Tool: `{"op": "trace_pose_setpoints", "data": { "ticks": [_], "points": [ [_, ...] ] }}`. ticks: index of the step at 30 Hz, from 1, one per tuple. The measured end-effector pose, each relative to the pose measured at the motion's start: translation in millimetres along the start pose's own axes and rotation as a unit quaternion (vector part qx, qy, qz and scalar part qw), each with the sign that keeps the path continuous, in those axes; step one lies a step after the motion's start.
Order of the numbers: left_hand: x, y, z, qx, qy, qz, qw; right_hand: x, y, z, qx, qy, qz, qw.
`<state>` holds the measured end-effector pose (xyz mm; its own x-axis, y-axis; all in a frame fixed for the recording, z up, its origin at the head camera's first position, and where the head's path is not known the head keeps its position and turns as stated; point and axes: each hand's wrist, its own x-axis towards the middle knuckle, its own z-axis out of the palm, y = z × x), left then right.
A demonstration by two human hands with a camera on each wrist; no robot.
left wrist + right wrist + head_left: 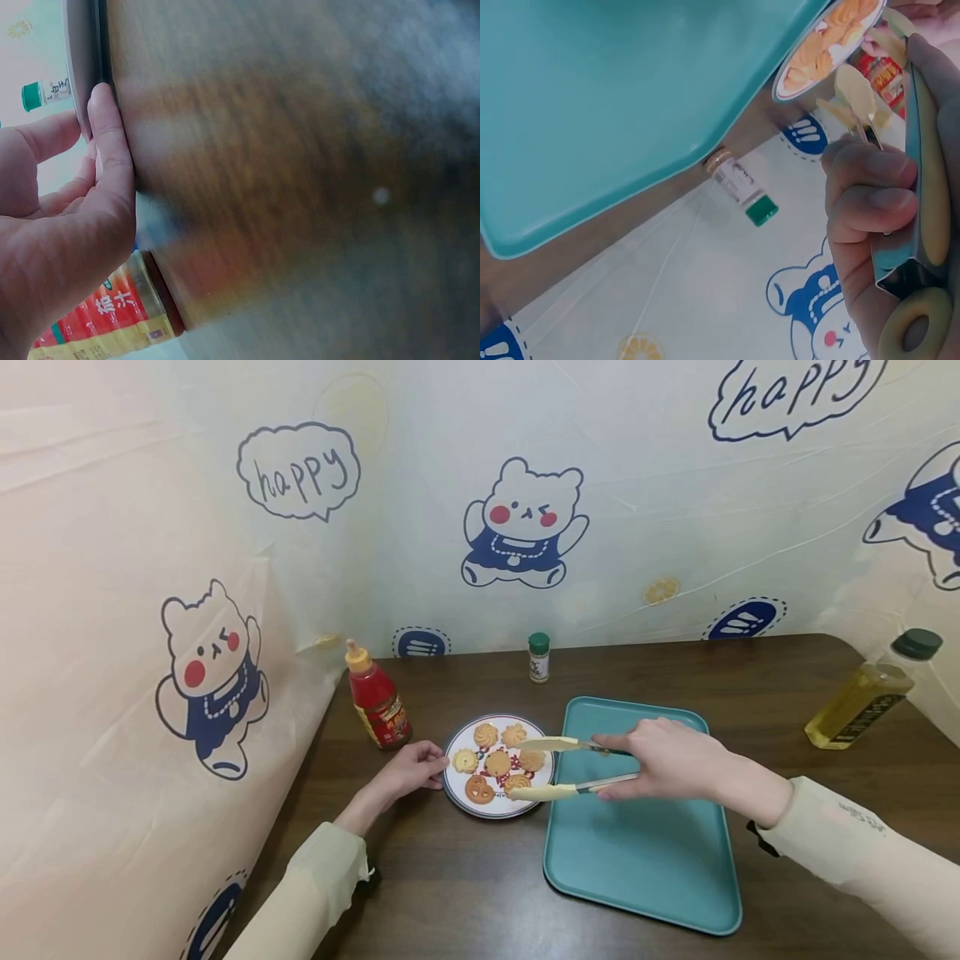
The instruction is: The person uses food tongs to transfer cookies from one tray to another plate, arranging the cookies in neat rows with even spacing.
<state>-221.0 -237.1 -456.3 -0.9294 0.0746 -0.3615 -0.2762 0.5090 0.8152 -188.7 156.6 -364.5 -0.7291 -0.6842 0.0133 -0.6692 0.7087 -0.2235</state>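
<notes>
At the table's left, my left hand [411,770] pinches the left rim of a round white plate [491,810] between thumb and fingers. Several cookies lie on it, among them a pretzel-shaped cookie [479,790] near the front and a round flat one [497,763] in the middle. My right hand [671,764] grips a pair of tongs [553,743] with pale yellow tips, their arms spread apart. Both tips overlap the plate's right half in the head view, with no cookie lifted between them. The tongs' handle [932,180] runs through my right palm in the right wrist view.
A teal tray [637,860] lies right of the plate, beneath my right hand. Behind the plate stand a red sauce bottle [378,706] with a yellow cap and a small green-capped seasoning jar [538,658]. An oil bottle [858,706] stands far right. Printed cloth [420,552] hangs behind.
</notes>
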Motion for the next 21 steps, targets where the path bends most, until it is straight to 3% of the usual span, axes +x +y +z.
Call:
{"op": "trace_pose_setpoints", "data": {
  "ticks": [6,11,17,21],
  "points": [
    [-0.8,-0.5,0.1,0.002,-0.001,0.003,1.0000,-9,7,-4.2,-0.026,0.080,0.030,0.996],
    [-0.6,0.6,0.7,0.002,0.000,0.000,1.0000,-21,19,-4.2,-0.016,0.135,0.094,0.986],
    [-1.6,1.4,0.4,0.003,0.002,-0.001,1.0000,-34,41,-0.9,0.030,0.210,0.158,0.964],
    [-2.5,2.1,-0.1,0.004,0.003,-0.003,1.0000,-46,59,1.6,0.080,0.243,0.213,0.943]
  ]
}}
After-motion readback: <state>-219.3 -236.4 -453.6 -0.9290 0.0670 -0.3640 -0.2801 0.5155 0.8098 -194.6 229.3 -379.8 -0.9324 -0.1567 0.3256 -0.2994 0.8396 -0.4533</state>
